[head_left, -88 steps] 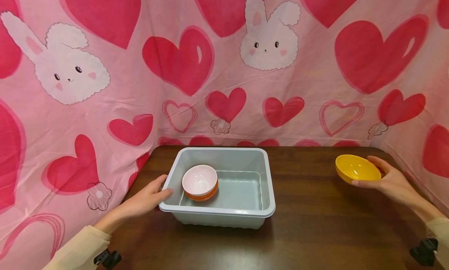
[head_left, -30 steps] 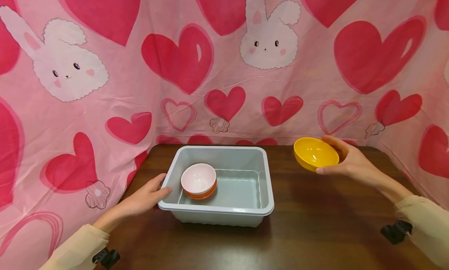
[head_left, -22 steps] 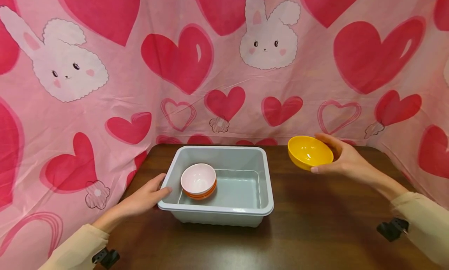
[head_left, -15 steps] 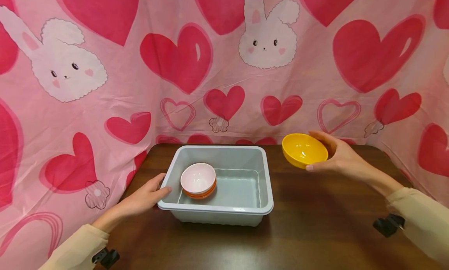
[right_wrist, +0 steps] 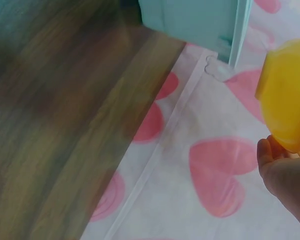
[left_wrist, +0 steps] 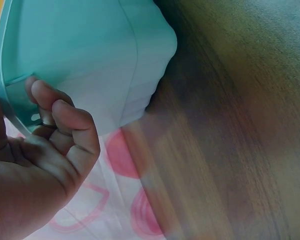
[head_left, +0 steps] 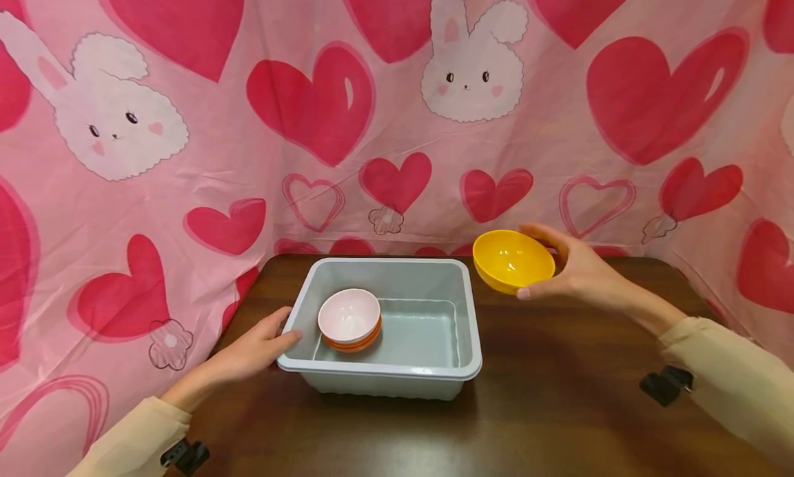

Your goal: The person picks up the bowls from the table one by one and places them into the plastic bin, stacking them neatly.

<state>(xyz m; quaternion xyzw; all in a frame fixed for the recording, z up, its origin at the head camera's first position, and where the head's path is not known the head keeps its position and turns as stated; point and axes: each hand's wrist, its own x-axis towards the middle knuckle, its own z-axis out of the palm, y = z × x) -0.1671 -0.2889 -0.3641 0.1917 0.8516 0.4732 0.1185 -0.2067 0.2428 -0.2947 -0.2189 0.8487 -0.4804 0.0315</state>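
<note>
A yellow bowl (head_left: 513,262) is held in the air by my right hand (head_left: 573,267), thumb at the near side and fingers round the far side. It hangs tilted just off the right rim of a grey plastic tub (head_left: 384,371). My left hand (head_left: 263,342) grips the tub's left rim; in the left wrist view its fingers (left_wrist: 72,120) curl under the lip from outside. Inside the tub, at the left, a pale pink bowl (head_left: 349,316) sits on top of orange bowls (head_left: 353,346). The right wrist view shows the underside of the yellow bowl (right_wrist: 287,100).
Everything stands on a dark brown wooden table (head_left: 558,394). A pink cloth with hearts and rabbits (head_left: 397,132) hangs behind and at both sides. Bare tub floor (head_left: 422,336) shows right of the stacked bowls. A black wrist camera (head_left: 666,385) sits below the right sleeve.
My right hand has carried the yellow bowl leftward and a little higher, from the table's right side to near the tub. The left hand and tub have stayed in place.
</note>
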